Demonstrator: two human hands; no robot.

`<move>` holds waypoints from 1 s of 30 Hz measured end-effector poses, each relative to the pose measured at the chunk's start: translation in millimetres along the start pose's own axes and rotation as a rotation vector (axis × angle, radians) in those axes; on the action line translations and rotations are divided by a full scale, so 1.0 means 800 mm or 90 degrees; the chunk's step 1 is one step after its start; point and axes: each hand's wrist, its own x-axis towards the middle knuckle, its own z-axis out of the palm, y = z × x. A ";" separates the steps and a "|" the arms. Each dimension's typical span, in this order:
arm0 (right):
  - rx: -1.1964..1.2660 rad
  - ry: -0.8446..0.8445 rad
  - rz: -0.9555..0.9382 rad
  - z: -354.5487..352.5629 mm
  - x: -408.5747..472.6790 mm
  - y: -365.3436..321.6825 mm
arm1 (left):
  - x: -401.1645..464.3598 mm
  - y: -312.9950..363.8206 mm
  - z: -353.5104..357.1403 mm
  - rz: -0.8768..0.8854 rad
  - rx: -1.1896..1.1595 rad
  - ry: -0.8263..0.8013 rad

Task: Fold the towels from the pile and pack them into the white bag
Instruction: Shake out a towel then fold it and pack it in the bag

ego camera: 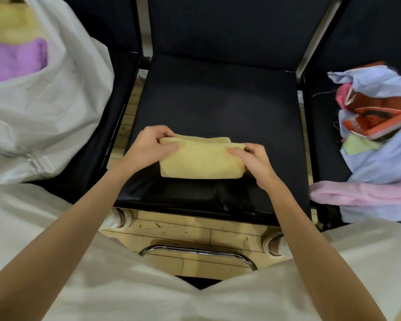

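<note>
My left hand (148, 147) pinches the left end of the yellow towel (202, 159), thumb on top and fingers curled round the far edge. My right hand (255, 161) grips the right end the same way, thumb lying across the top face, the other fingers wrapped behind. Both forearms reach forward from my lap, angled inward toward the towel.

The towel is folded into a thick rectangle, with a second layer showing along its far edge. It sits over the front half of the middle seat (218, 100); I cannot tell whether it rests on the cushion or is lifted just off it.

The white bag (46, 107) slumps on the seat to my left, mouth open, with a purple towel (14, 59) and a pale yellow one above it inside. On the seat to my right lies the pile (375, 135): blue, pink, orange and light green cloth tangled together, a pink piece hanging over the front edge.

The far half of the middle seat is bare black cushion. Narrow gaps showing wooden floor (183, 230) separate the seats.
</note>
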 end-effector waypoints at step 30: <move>-0.289 0.146 -0.022 0.059 0.048 0.029 | 0.026 -0.009 0.075 -0.274 0.169 0.163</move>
